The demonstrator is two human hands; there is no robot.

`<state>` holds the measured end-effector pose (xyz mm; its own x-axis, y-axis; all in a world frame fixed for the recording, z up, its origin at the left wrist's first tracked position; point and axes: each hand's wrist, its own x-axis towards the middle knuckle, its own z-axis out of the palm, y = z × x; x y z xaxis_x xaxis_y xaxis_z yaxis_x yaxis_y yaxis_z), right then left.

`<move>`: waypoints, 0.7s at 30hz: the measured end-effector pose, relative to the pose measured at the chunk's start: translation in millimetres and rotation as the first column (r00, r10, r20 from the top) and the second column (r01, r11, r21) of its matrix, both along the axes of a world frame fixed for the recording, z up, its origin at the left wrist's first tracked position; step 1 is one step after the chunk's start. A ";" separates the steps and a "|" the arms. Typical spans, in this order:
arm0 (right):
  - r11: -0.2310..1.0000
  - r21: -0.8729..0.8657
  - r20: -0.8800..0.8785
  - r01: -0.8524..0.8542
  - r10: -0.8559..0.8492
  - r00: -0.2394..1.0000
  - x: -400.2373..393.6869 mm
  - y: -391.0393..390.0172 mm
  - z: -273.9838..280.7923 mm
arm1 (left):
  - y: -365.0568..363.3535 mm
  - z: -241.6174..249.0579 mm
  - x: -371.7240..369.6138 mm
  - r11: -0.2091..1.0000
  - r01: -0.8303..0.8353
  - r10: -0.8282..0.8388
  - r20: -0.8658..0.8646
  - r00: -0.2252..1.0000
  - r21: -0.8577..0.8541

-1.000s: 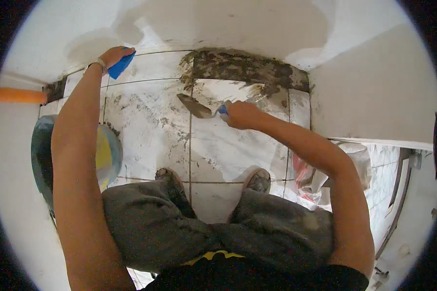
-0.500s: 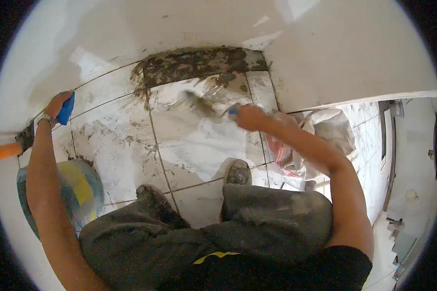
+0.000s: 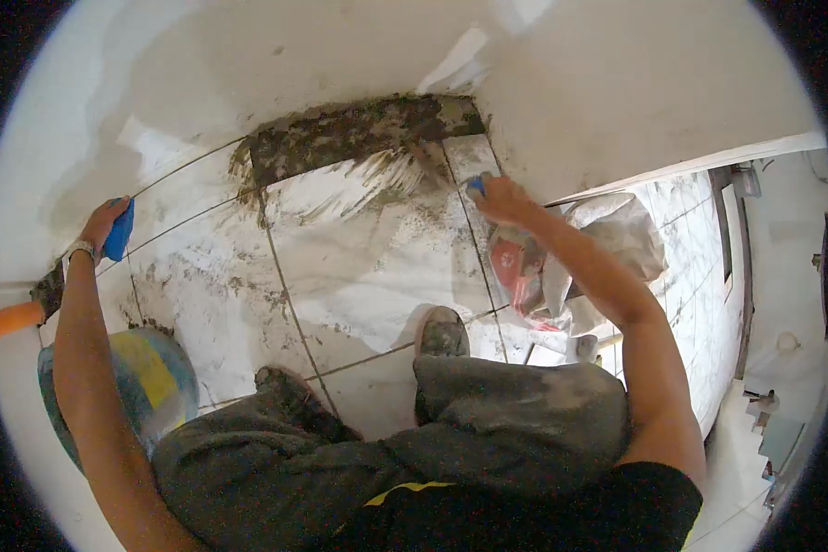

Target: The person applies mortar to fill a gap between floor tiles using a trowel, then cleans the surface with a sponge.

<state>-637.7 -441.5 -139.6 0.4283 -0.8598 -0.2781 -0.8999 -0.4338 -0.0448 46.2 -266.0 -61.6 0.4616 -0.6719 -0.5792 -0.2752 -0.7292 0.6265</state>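
My right hand (image 3: 503, 200) is closed on the blue handle of a trowel (image 3: 430, 166). Its blurred, mud-coloured blade reaches up and left, over the near edge of the dark mortar strip (image 3: 363, 133) along the wall. Just below that strip lies a white tile (image 3: 363, 244), with streaks of mortar across its upper part. Out to the left, my left hand (image 3: 106, 221) grips a small blue block (image 3: 120, 230) close to the base of the wall. What this block is, I cannot tell.
A crumpled sack (image 3: 616, 239) with red print stands right of the tile, under my right forearm. Beside my left forearm is a rounded blue-green container (image 3: 161, 373) with a yellow band. An orange handle (image 3: 11, 320) lies at far left. My shoes (image 3: 443, 331) rest on the tiles.
My right hand has swung right and slightly up with the trowel, leaving streaks of mortar on the tile. My left hand keeps the blue block near the wall; the view has shifted slightly.
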 end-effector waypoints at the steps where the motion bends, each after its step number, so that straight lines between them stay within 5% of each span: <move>1: 0.998 0.008 0.029 0.059 -0.059 0.998 3.5 -10.2 5.7 | -1.3 -2.5 1.7 0.999 0.032 -0.032 0.007 0.999 -0.034; 5: 0.986 0.081 0.177 0.142 -0.155 0.972 11.8 -22.1 16.6 | -0.8 1.3 0.7 0.996 0.062 -0.059 0.040 0.997 -0.059; 11: 0.997 0.076 0.025 0.035 -0.037 0.999 11.9 23.5 16.6 | 8.5 -5.6 15.5 0.999 -0.013 0.013 -0.020 1.000 -0.046; 13: 0.978 0.208 -0.061 -0.032 0.046 0.997 16.2 49.5 36.6 | 15.1 -11.1 23.2 0.999 -0.005 0.004 -0.019 1.000 -0.048; 16: 0.969 0.219 -0.199 0.114 -0.070 0.977 18.0 53.7 47.7 | 20.4 -22.9 39.7 0.997 0.026 -0.027 -0.021 0.999 -0.076; 18: 0.985 0.129 -0.221 0.113 -0.083 0.972 -3.9 27.9 21.7 | 21.3 -22.9 40.0 0.993 0.037 -0.040 -0.026 0.999 -0.108; 21: 0.989 -0.069 -0.048 -0.127 0.124 0.991 -43.3 -25.5 -9.3 | 13.1 -14.8 32.6 0.999 0.037 -0.037 0.006 0.999 -0.026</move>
